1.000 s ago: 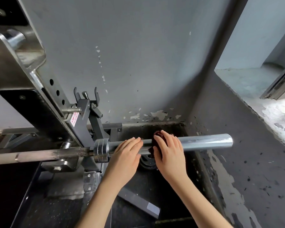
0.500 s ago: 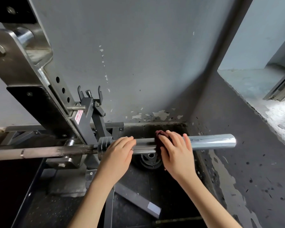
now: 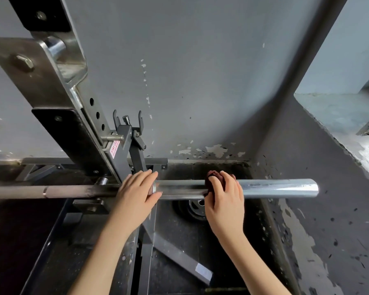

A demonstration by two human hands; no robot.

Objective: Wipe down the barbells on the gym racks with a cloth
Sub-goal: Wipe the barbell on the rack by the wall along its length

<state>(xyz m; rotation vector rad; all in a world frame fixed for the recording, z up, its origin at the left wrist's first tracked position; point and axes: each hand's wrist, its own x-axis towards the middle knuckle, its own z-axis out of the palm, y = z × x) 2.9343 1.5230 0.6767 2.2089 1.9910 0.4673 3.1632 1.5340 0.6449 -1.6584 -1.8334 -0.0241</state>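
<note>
A steel barbell [image 3: 275,188] lies level across the view, its shiny sleeve pointing right and its duller shaft running off to the left. My right hand [image 3: 226,201] wraps a dark red cloth [image 3: 214,177] over the sleeve near its middle. Only a bunch of the cloth shows past my fingers. My left hand [image 3: 136,194] lies over the barbell's collar with fingers fairly straight and the thumb below the bar.
A grey rack upright [image 3: 58,99] with a hook bracket [image 3: 128,133] leans in from the left. A weight plate [image 3: 194,209] lies on the dark floor under the sleeve. The grey wall [image 3: 200,81] stands close behind, with a pale ledge [image 3: 349,116] at the right.
My right hand has slid the cloth a little to the right along the sleeve. My left hand has shifted left onto the collar.
</note>
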